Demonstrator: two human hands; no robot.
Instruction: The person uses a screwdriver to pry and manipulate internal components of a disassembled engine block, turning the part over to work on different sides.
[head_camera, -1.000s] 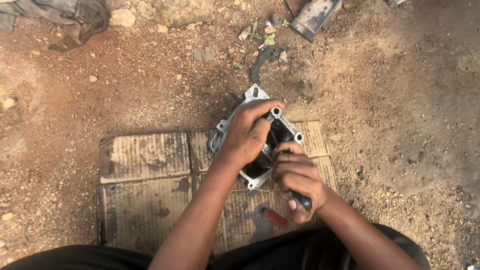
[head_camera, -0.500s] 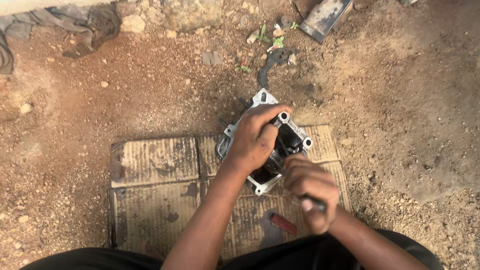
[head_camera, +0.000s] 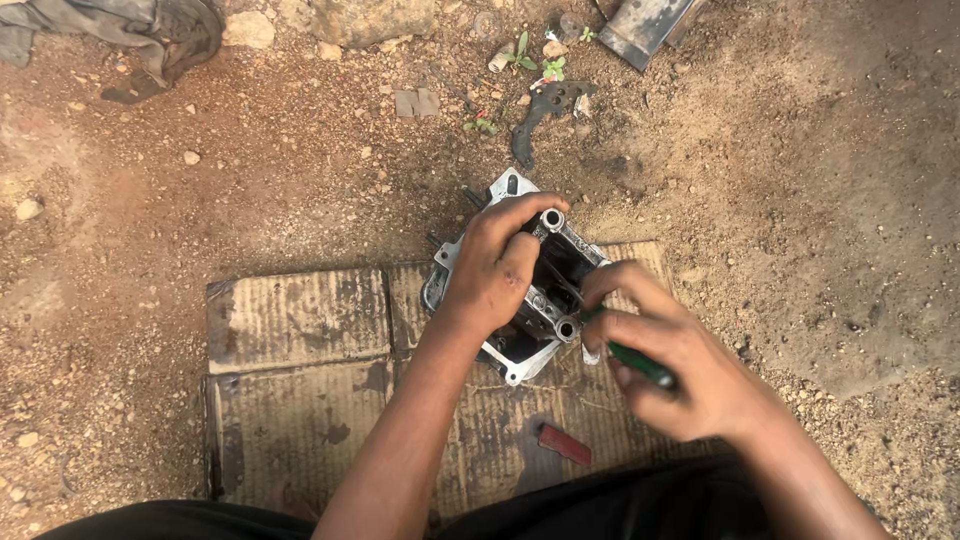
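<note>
My left hand (head_camera: 500, 270) clamps over the top of the casting (head_camera: 535, 290), fingers wrapped across its far edge and thumb lying on the near wall, pinning it down. My right hand (head_camera: 680, 370) is clenched around the green handle of a screwdriver (head_camera: 640, 365), whose shaft reaches up-left into the dark cavity of the casting; the tip is hidden inside.

The casting sits at centre frame, directly under my left palm and just left of my right knuckles. It is a pale metal housing with 2 tubular bosses showing, 1 by my left fingertips and 1 by my right fingers. I judge it stiff, fairly heavy for its size, and probably greasy, so a grip across the outer walls and flange corners holds better than the smooth bosses. It looks hard to break, though thin flange ears could chip.

It rests on the cardboard (head_camera: 300, 320), flattened sheets filling the lower centre of the frame. A small red piece (head_camera: 565, 445) lies on the cardboard below the casting, apart from both hands. Beyond is bare dirt (head_camera: 800, 200); a dark bracket (head_camera: 545, 110) lies at upper centre, a rag (head_camera: 150, 30) at upper left, and a metal plate (head_camera: 650, 25) at the top edge.
</note>
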